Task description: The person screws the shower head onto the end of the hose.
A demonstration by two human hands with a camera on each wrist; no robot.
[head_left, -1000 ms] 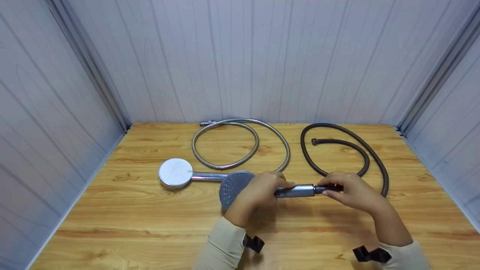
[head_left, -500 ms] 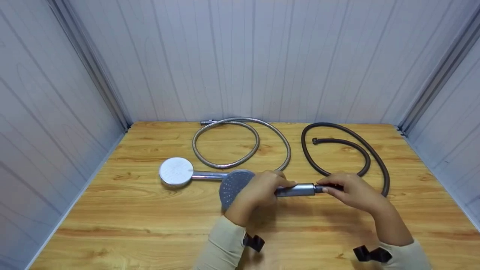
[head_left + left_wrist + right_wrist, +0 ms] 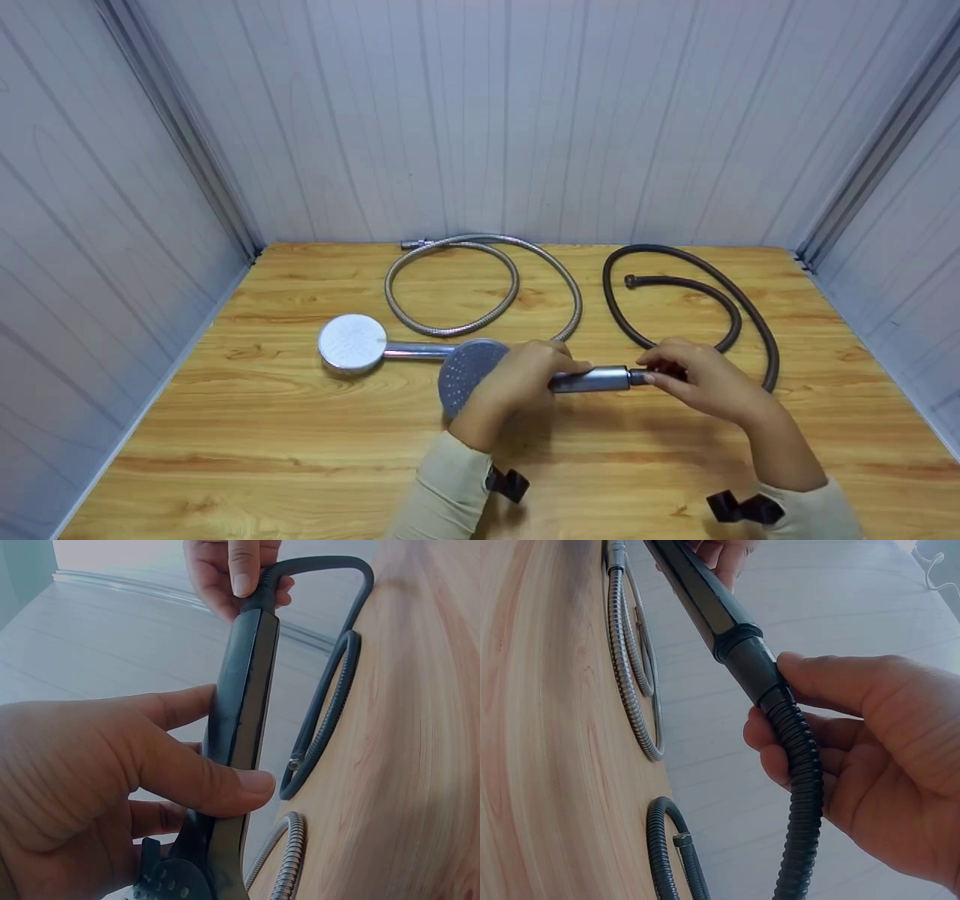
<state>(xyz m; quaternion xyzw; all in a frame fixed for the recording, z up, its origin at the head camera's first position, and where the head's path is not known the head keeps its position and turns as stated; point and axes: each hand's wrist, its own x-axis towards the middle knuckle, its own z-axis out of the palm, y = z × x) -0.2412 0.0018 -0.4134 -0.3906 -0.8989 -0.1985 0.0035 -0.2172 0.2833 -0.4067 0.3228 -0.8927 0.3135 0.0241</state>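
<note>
My left hand (image 3: pixel 525 375) grips the handle of a grey and black shower head (image 3: pixel 466 375), whose round nozzle face shows beside the wrist. In the left wrist view, the thumb lies across that handle (image 3: pixel 238 690) and the fingers go behind it. At the handle's end, my right hand (image 3: pixel 697 379) pinches the smooth collar of a black ribbed shower hose (image 3: pixel 802 787). The collar (image 3: pixel 751 667) meets the handle end, with thumb on one side and fingers on the other. How deep it sits in the handle cannot be seen.
A second, chrome shower head (image 3: pixel 352 343) lies at the left, its handle partly behind the held one. A coiled silver hose (image 3: pixel 450 331) lies at the back. The black hose's free end (image 3: pixel 630 281) rests on the wooden table (image 3: pixel 262 450). Pale panel walls (image 3: pixel 495 120) surround it.
The right fingers have shifted slightly around the hose collar, and a bit more of the collar shows. The left hand and the shower head stay in place.
</note>
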